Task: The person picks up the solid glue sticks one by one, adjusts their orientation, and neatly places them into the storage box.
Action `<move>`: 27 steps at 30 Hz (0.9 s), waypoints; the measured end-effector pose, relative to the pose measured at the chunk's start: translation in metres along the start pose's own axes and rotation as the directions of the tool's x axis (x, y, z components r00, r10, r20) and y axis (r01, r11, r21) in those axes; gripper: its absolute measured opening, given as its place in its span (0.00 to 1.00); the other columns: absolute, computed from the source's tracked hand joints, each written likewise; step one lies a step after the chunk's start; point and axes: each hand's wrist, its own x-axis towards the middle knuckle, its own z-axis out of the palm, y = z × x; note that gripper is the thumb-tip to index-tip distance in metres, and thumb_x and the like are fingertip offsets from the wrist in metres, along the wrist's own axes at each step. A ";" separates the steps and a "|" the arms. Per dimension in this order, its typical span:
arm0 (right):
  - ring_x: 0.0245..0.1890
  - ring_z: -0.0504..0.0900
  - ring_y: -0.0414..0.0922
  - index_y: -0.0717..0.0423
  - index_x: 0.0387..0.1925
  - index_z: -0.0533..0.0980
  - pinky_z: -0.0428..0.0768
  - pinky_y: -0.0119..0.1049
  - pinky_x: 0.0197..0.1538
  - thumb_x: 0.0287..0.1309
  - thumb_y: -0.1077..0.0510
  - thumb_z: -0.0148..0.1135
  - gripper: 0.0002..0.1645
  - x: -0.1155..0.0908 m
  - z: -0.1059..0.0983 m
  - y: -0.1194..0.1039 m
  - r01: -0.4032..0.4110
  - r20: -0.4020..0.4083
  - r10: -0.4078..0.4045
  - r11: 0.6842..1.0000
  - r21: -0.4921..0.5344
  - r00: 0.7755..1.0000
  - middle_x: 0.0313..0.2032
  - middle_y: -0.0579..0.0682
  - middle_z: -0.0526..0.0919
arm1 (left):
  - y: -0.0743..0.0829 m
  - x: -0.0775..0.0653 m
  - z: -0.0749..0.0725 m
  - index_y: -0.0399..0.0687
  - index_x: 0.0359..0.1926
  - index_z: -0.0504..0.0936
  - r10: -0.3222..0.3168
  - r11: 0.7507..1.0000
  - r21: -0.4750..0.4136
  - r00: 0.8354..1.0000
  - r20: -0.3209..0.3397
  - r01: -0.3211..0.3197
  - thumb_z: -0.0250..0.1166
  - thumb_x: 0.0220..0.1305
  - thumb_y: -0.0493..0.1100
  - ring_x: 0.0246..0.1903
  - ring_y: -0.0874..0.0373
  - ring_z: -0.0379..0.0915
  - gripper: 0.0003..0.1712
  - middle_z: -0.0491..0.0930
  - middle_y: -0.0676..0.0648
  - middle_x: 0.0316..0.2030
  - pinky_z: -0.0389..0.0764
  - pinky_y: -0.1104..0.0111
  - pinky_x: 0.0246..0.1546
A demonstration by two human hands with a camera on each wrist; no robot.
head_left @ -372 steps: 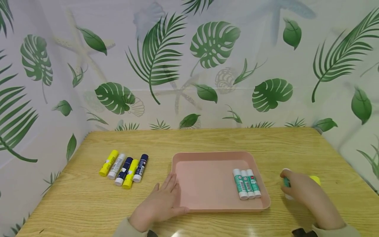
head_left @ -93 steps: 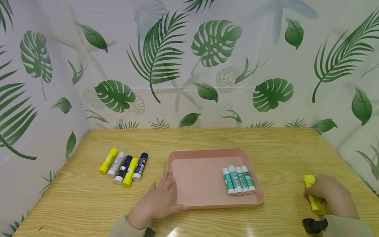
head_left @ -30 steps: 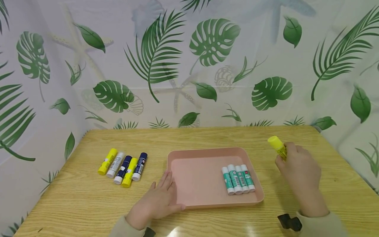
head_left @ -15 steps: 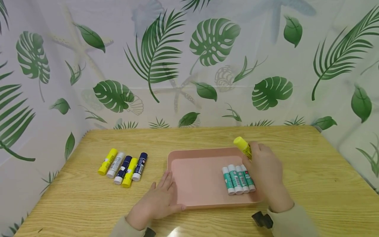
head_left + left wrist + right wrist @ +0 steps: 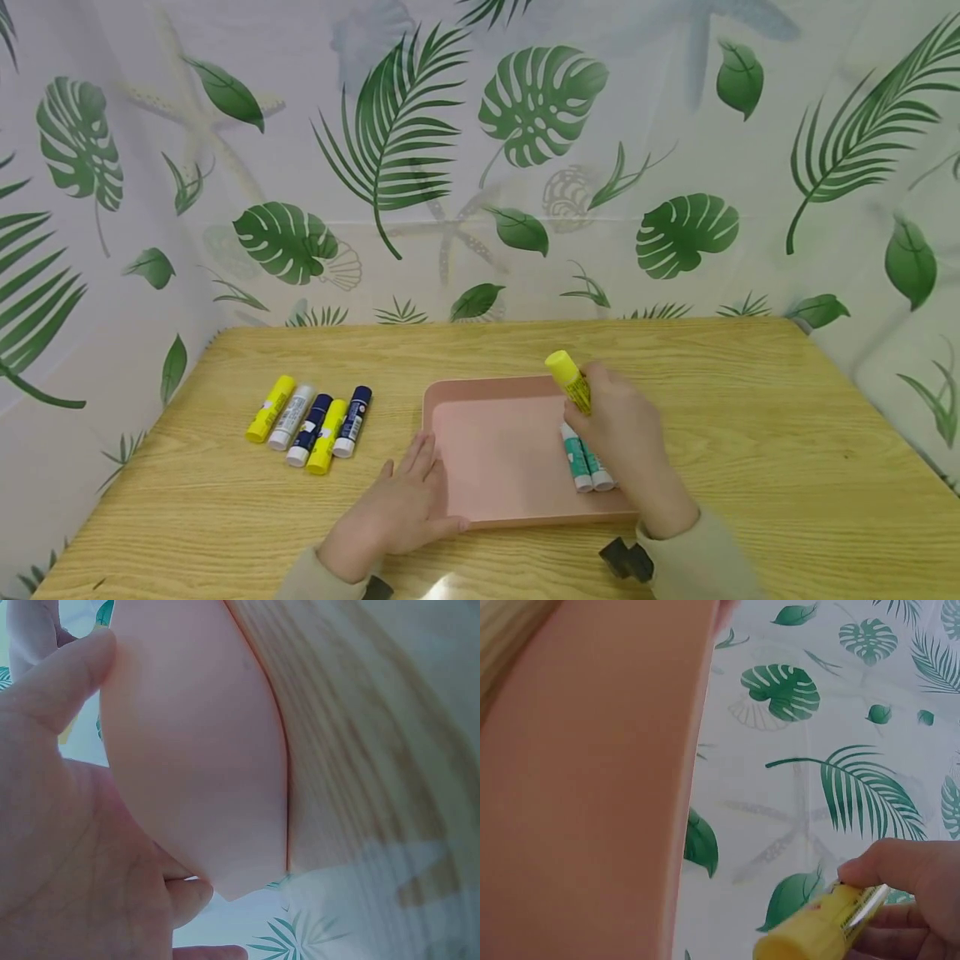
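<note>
The right hand (image 5: 622, 429) pinches a tilted yellow glue stick (image 5: 570, 379) above the pink tray (image 5: 487, 467). Green and white sticks (image 5: 576, 458) lie in the tray, partly hidden. The left hand (image 5: 393, 508) touches the tray's left side, fingers straight, thumb out. Five more sticks (image 5: 307, 431) lie side by side on the table (image 5: 195, 517).

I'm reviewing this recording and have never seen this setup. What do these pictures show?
No machine: just a person's bare left hand and right hand. The wide picture is from a head-worn camera, the close ones from each wrist. On the wood-grain table sits a shallow pink rectangular tray holding teal-and-white cylindrical tubes; left of it lie five yellow, navy and white tubes. The left hand touches the tray's edge; the right hand grips a bright yellow cylindrical tube.
</note>
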 end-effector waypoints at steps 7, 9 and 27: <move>0.22 0.73 0.42 0.63 0.35 0.75 0.74 0.34 0.22 0.40 0.58 0.68 0.18 0.001 0.015 -0.003 0.028 0.112 -0.035 0.997 0.066 0.993 0.26 0.52 0.76 | -0.001 0.000 0.000 0.30 0.61 0.58 0.002 1.000 -0.005 1.000 -0.002 -0.002 0.48 0.55 0.69 0.64 0.43 0.33 0.50 0.42 0.33 0.65 0.51 0.43 0.54; 0.18 0.72 0.40 0.63 0.35 0.74 0.72 0.30 0.20 0.41 0.57 0.67 0.18 0.001 0.021 -0.003 0.012 0.156 -0.023 0.998 0.067 0.988 0.23 0.50 0.76 | -0.001 0.000 0.000 0.30 0.61 0.58 0.001 1.000 -0.005 1.000 -0.002 -0.001 0.48 0.55 0.69 0.64 0.43 0.33 0.49 0.42 0.33 0.65 0.51 0.43 0.54; 0.18 0.70 0.42 0.64 0.43 0.65 0.69 0.31 0.19 0.46 0.56 0.66 0.26 -0.011 0.048 -0.011 -0.142 0.567 0.087 0.988 0.053 0.819 0.23 0.50 0.72 | -0.002 -0.001 0.000 0.30 0.62 0.58 0.002 1.000 -0.003 1.000 0.005 -0.002 0.48 0.55 0.69 0.64 0.44 0.32 0.50 0.41 0.33 0.65 0.51 0.43 0.54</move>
